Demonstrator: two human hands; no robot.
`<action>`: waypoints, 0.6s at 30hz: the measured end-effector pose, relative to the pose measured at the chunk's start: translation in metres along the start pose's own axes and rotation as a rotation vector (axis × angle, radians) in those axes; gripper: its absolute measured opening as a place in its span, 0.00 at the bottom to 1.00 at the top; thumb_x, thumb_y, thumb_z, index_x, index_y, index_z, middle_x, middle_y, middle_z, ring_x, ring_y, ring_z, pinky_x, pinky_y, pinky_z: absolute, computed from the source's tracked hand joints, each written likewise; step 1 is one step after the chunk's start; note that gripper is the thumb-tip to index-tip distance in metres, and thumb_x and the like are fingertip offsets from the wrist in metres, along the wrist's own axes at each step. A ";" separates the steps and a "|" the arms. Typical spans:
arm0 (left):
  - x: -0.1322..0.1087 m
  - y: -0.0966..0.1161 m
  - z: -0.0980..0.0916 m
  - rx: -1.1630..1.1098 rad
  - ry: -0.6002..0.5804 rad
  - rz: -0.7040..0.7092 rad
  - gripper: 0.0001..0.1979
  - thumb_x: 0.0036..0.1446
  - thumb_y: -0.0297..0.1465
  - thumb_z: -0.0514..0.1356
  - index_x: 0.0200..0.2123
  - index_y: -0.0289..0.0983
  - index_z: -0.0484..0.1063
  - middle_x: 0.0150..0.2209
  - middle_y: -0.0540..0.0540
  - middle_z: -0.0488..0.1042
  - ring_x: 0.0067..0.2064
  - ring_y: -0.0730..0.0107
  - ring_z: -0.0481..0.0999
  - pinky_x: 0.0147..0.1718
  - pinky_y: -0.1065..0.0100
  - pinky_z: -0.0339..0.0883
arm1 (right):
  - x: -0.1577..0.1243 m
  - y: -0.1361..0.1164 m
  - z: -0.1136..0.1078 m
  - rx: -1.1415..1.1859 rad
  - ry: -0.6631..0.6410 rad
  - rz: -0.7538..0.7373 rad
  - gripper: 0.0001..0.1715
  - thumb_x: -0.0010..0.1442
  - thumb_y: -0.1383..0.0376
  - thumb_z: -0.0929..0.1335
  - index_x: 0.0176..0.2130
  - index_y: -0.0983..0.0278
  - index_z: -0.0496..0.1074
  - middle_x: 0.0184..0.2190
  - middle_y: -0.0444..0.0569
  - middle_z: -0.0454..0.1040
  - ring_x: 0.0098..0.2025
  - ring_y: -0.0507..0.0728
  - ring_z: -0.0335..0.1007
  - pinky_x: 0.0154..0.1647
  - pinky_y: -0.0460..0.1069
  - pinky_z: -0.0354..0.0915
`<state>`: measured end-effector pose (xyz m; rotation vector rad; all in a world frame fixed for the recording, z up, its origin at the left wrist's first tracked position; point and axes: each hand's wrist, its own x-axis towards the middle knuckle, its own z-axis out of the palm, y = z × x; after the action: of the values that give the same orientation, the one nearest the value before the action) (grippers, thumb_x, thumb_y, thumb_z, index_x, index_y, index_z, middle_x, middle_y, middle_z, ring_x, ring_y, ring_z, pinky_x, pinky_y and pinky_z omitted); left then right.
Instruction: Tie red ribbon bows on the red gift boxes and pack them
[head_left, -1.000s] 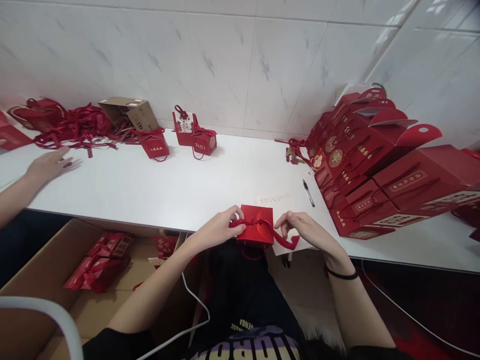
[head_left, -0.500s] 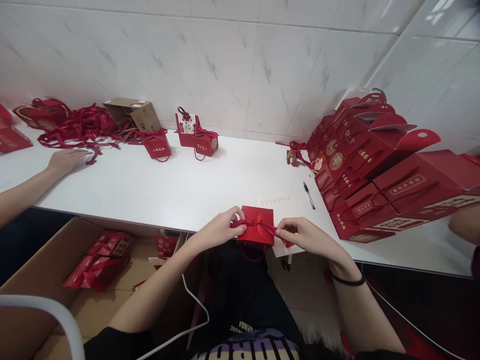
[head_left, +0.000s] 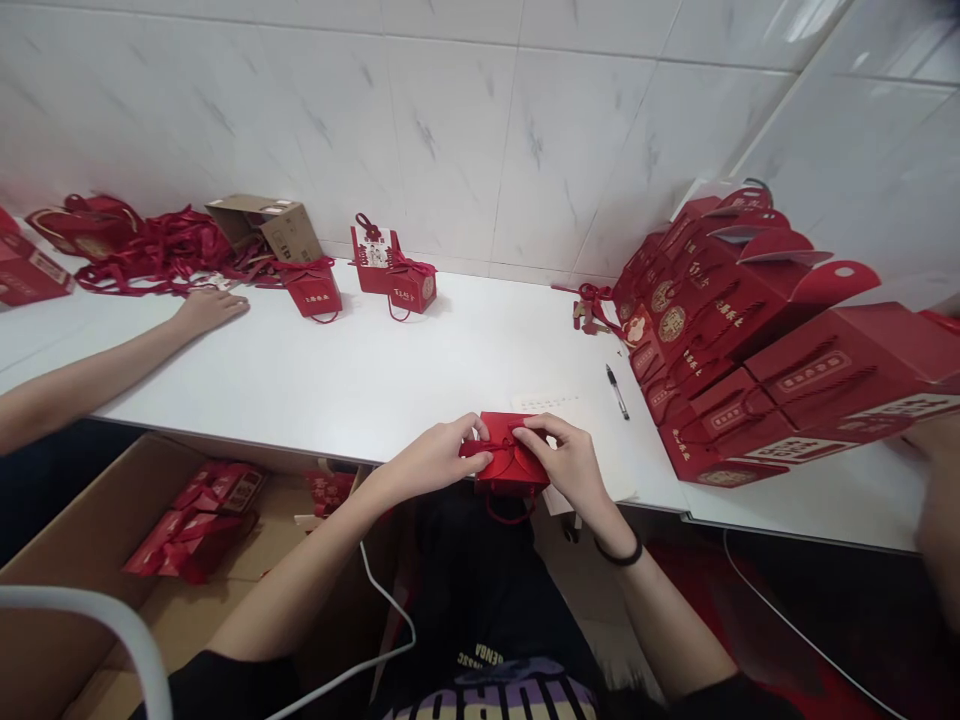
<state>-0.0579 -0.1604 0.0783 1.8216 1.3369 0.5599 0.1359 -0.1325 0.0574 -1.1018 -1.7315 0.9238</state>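
Note:
A small red gift box (head_left: 504, 470) sits at the near edge of the white table (head_left: 390, 370), right in front of me. A red ribbon (head_left: 477, 449) crosses its top. My left hand (head_left: 439, 455) pinches the ribbon at the box's left side. On the box's top, my right hand (head_left: 564, 460) has its fingers closed on the ribbon near the middle. A black band circles my right wrist. The box's cord handle hangs below the table edge.
Stacked large red boxes (head_left: 750, 340) fill the table's right side, with a black pen (head_left: 617, 390) beside them. Two small red boxes (head_left: 390, 272) and a cardboard box (head_left: 266, 228) stand at the back. Another person's hand (head_left: 206, 310) rests by a ribbon pile (head_left: 150, 255). A carton (head_left: 112, 520) sits below.
My right hand has moved left from beside the box onto its top, drawing the ribbon end in. The other person's hand has slid right along the table.

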 end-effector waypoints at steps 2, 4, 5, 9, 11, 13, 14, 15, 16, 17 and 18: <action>-0.002 0.004 -0.005 0.081 0.009 0.014 0.09 0.53 0.35 0.54 0.39 0.40 0.64 0.23 0.54 0.67 0.24 0.71 0.65 0.25 0.71 0.56 | 0.000 0.002 0.005 -0.003 0.025 -0.044 0.11 0.56 0.57 0.67 0.29 0.61 0.74 0.29 0.48 0.74 0.33 0.58 0.68 0.36 0.51 0.65; -0.005 0.008 -0.011 0.139 0.022 0.031 0.11 0.54 0.35 0.54 0.41 0.40 0.63 0.23 0.54 0.67 0.24 0.71 0.66 0.25 0.71 0.56 | 0.001 0.002 0.008 0.000 -0.001 -0.102 0.09 0.57 0.59 0.66 0.31 0.61 0.74 0.31 0.49 0.74 0.34 0.57 0.68 0.37 0.51 0.65; -0.006 0.010 -0.015 0.160 0.025 0.042 0.11 0.54 0.34 0.54 0.41 0.40 0.63 0.24 0.53 0.68 0.25 0.71 0.66 0.26 0.70 0.57 | 0.001 0.002 0.008 -0.004 -0.021 -0.128 0.09 0.58 0.61 0.65 0.33 0.61 0.74 0.33 0.49 0.74 0.36 0.58 0.69 0.38 0.51 0.65; -0.006 0.016 -0.026 0.226 -0.008 0.121 0.11 0.52 0.27 0.53 0.40 0.40 0.66 0.31 0.50 0.71 0.29 0.70 0.68 0.31 0.69 0.60 | 0.001 0.000 0.010 -0.053 -0.075 -0.177 0.12 0.61 0.65 0.61 0.39 0.60 0.73 0.36 0.50 0.72 0.39 0.58 0.68 0.40 0.52 0.64; -0.004 0.017 -0.029 0.256 -0.021 0.151 0.12 0.51 0.24 0.52 0.39 0.40 0.68 0.33 0.49 0.71 0.31 0.70 0.68 0.33 0.68 0.60 | 0.001 0.000 0.012 -0.066 -0.070 -0.176 0.13 0.61 0.66 0.60 0.39 0.61 0.73 0.35 0.51 0.72 0.38 0.58 0.68 0.39 0.52 0.64; -0.002 0.018 -0.030 0.298 -0.022 0.165 0.09 0.54 0.26 0.52 0.37 0.40 0.70 0.32 0.49 0.71 0.31 0.69 0.68 0.33 0.68 0.60 | 0.001 -0.001 0.014 -0.091 -0.046 -0.173 0.12 0.61 0.66 0.60 0.38 0.61 0.72 0.35 0.51 0.72 0.38 0.58 0.68 0.39 0.53 0.64; 0.000 0.019 -0.030 0.324 -0.019 0.174 0.07 0.56 0.28 0.52 0.35 0.39 0.70 0.32 0.48 0.70 0.31 0.68 0.68 0.33 0.68 0.61 | 0.001 -0.001 0.015 -0.106 -0.032 -0.164 0.12 0.61 0.66 0.60 0.38 0.61 0.72 0.35 0.51 0.72 0.38 0.58 0.68 0.40 0.53 0.64; 0.001 0.020 -0.030 0.352 -0.013 0.188 0.07 0.57 0.30 0.52 0.35 0.39 0.70 0.32 0.48 0.69 0.31 0.68 0.68 0.32 0.67 0.61 | 0.001 -0.001 0.017 -0.112 -0.019 -0.149 0.10 0.60 0.66 0.61 0.38 0.61 0.71 0.35 0.50 0.73 0.39 0.58 0.69 0.41 0.53 0.64; 0.002 0.021 -0.030 0.385 -0.001 0.207 0.09 0.58 0.32 0.52 0.34 0.38 0.71 0.33 0.47 0.68 0.31 0.69 0.68 0.32 0.67 0.61 | 0.001 0.000 0.018 -0.106 -0.008 -0.128 0.09 0.59 0.67 0.62 0.38 0.61 0.70 0.35 0.50 0.73 0.39 0.58 0.69 0.42 0.53 0.64; 0.003 0.022 -0.030 0.421 0.016 0.232 0.10 0.59 0.33 0.51 0.34 0.38 0.71 0.35 0.46 0.68 0.30 0.70 0.67 0.32 0.67 0.61 | 0.001 0.000 0.019 -0.091 0.001 -0.105 0.08 0.59 0.67 0.62 0.39 0.61 0.69 0.36 0.49 0.74 0.40 0.58 0.70 0.42 0.53 0.64; 0.004 0.024 -0.031 0.462 0.032 0.261 0.11 0.60 0.33 0.50 0.34 0.37 0.72 0.38 0.45 0.67 0.30 0.71 0.67 0.32 0.67 0.62 | 0.001 0.000 0.020 -0.073 0.006 -0.084 0.09 0.58 0.68 0.63 0.40 0.61 0.68 0.36 0.49 0.74 0.40 0.57 0.70 0.42 0.53 0.65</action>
<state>-0.0652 -0.1494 0.1153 2.3957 1.3349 0.4383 0.1169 -0.1340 0.0509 -1.0692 -1.8043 0.8106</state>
